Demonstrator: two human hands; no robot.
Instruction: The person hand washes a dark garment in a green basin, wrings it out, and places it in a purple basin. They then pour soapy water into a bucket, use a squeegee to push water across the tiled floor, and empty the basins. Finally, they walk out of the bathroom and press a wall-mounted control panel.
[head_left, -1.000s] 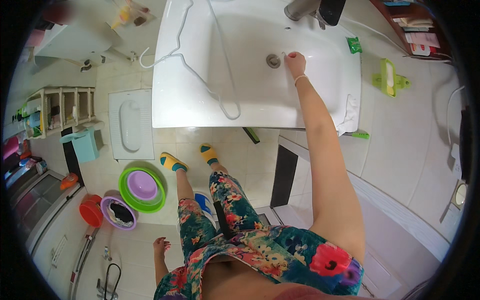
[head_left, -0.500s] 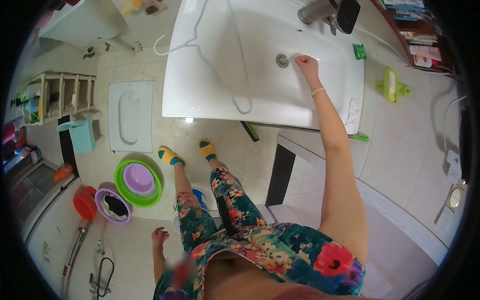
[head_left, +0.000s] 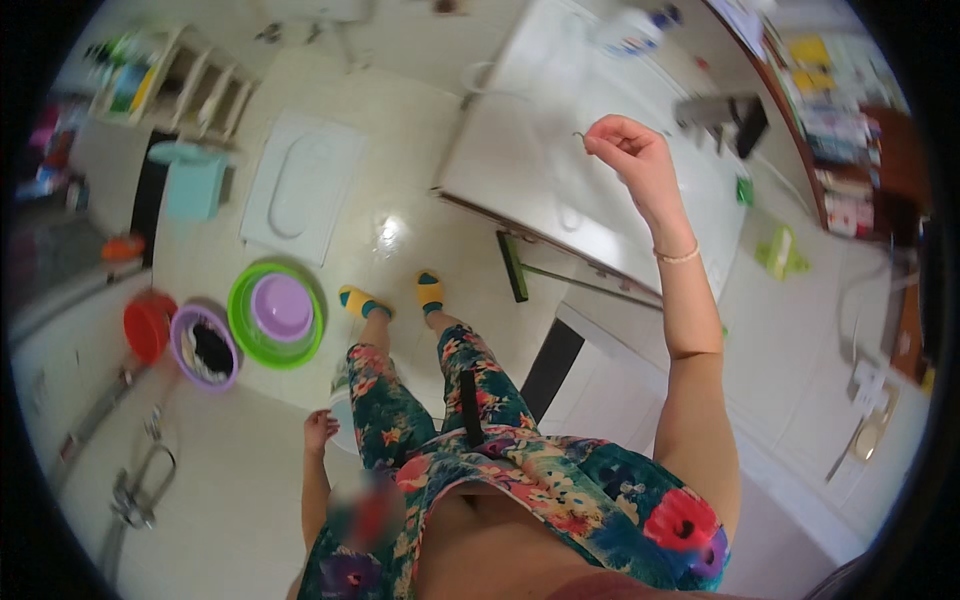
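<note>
My right hand [head_left: 635,160] is raised over the white washbasin [head_left: 490,160], thumb and fingertips pinched on a small thin dark strand [head_left: 579,138]. What the strand is, I cannot make out. A pale wire hanger [head_left: 568,215], smeared by motion, lies in the basin below the hand. Beyond the hand stands the grey tap [head_left: 720,112]. My left hand [head_left: 320,430] hangs low beside my left leg, its fingers loosely bent and apart, with nothing seen in it.
A green squeegee [head_left: 513,266] leans under the basin's front. A green tub [head_left: 275,352], a purple basin with cloths [head_left: 232,372] and a red bucket [head_left: 148,330] stand on the floor at left. A squat toilet [head_left: 262,238] lies beyond; a white-and-blue bottle [head_left: 635,35] stands behind the basin.
My right hand has lifted from near the drain toward me, and a thin dark strand now shows at its fingertips. The view has turned; my left hand still hangs low.
</note>
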